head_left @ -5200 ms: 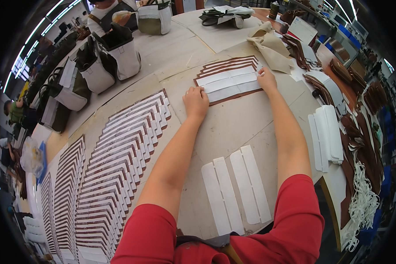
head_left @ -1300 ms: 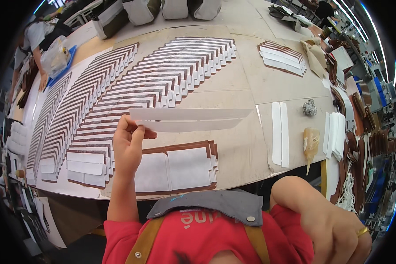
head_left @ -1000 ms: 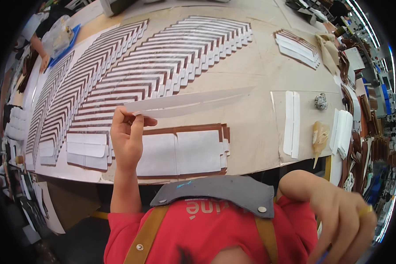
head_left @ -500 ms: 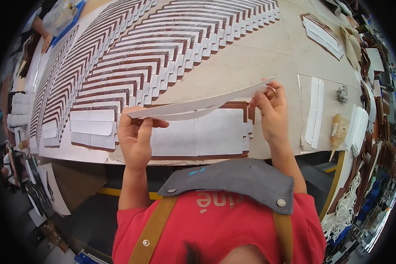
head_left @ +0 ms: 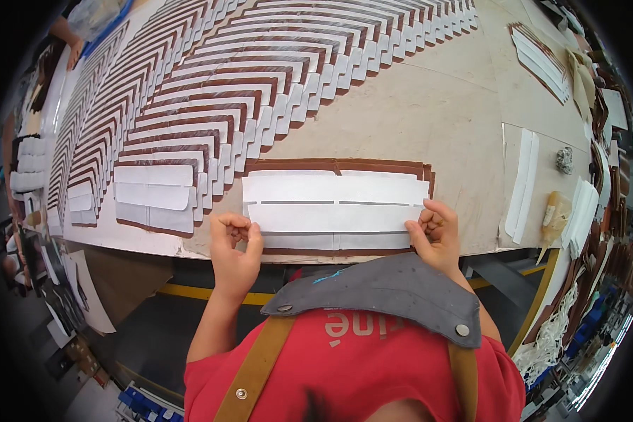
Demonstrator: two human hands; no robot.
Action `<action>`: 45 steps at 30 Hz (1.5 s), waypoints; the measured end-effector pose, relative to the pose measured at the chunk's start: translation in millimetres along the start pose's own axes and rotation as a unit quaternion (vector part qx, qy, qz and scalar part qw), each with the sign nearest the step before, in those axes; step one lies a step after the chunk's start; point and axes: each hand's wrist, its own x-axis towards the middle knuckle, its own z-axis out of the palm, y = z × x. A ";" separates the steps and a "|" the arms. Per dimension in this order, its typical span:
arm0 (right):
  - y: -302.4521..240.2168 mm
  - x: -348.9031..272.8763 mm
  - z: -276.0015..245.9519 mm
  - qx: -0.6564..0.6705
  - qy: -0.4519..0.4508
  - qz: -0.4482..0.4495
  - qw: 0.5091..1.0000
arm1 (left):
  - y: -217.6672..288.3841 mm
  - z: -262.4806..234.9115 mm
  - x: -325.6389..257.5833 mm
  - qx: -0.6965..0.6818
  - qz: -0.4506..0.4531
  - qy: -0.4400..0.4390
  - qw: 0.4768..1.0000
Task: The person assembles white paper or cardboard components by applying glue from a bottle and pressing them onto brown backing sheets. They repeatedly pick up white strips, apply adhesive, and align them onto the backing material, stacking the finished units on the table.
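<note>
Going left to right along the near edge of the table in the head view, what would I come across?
Small stack of white strips on brown backing → left hand → long white strip held at both ends → right hand → upright white strips → small pale bottle.

White strip [head_left: 334,216] now laid flat on brown piece [head_left: 337,167], both hands pressing ends.

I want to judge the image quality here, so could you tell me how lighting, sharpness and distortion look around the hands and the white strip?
Head view: light is even and soft, with no glare on the white strip and only faint shadows under the left hand and right hand; both are sharp; the table edge bows with fisheye distortion, and the corners fall to black.
</note>
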 end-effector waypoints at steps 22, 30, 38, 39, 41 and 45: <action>-22.9 20.9 7.6 -0.225 -0.028 0.026 0.974 | 11.4 0.2 21.4 0.211 0.057 -0.076 0.973; -23.1 22.0 8.2 -0.234 -0.033 0.022 0.971 | 15.1 -1.2 22.3 0.218 0.028 -0.086 0.972; -28.7 24.3 7.4 -0.236 -0.045 0.040 0.970 | 18.7 0.0 23.4 0.248 0.014 -0.105 0.963; -27.9 25.0 7.3 -0.233 -0.044 0.037 0.971 | 18.9 -0.8 23.7 0.259 0.013 -0.104 0.960; -26.4 24.2 6.0 -0.226 -0.045 0.030 0.973 | 15.5 0.3 23.4 0.259 0.023 -0.105 0.960; -23.0 22.2 4.1 -0.223 -0.046 0.042 0.973 | 15.7 0.0 24.0 0.259 0.027 -0.106 0.960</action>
